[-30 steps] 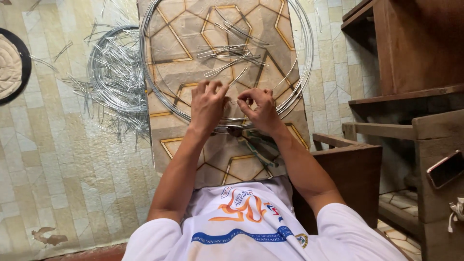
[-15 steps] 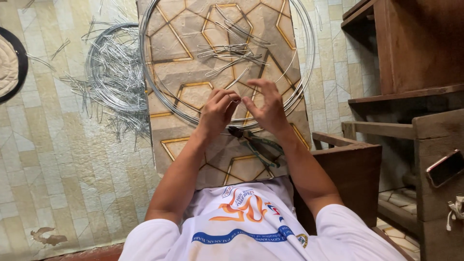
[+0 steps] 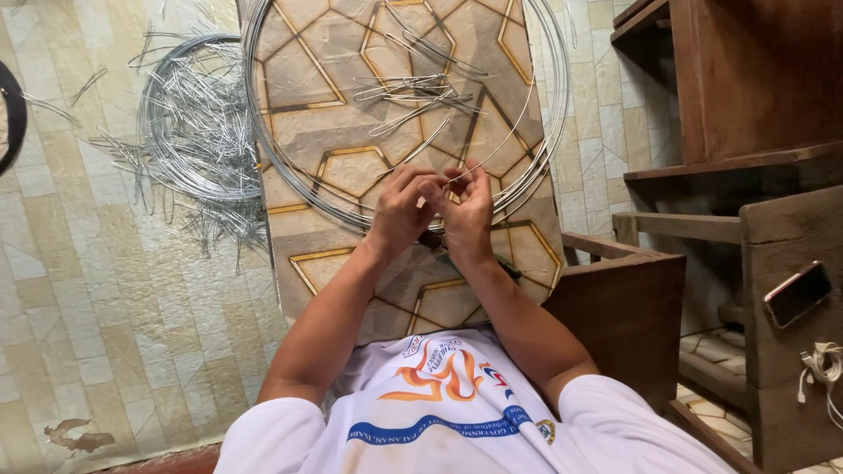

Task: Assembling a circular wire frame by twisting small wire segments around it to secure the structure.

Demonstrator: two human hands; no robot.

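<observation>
Pinching a thin wire (image 3: 492, 154), the left hand (image 3: 402, 211) and the right hand (image 3: 470, 211) are held close together, with fingertips pressed on the wire where it meets the near side of a big wire hoop (image 3: 263, 167). The loose wire is seen rising from the fingers up and to the right, across the inside of the hoop.

The hoop is laid flat on a patterned board (image 3: 307, 254), and it reaches almost from the left edge to the right edge of the board. Inside the hoop, near the far end of the board, a small heap of short bent wire pieces (image 3: 413, 92) is seen. A dark tool (image 3: 439, 246) is partly hidden under the wrists, so its kind cannot be told.

Beside the left edge of the board, a tangled coil of wire (image 3: 198, 140) is spread on the tiled floor (image 3: 97, 307). By the right edge, wooden furniture (image 3: 746, 105) is found, and a phone (image 3: 797, 294) is leaned on it, well apart from the hands.
</observation>
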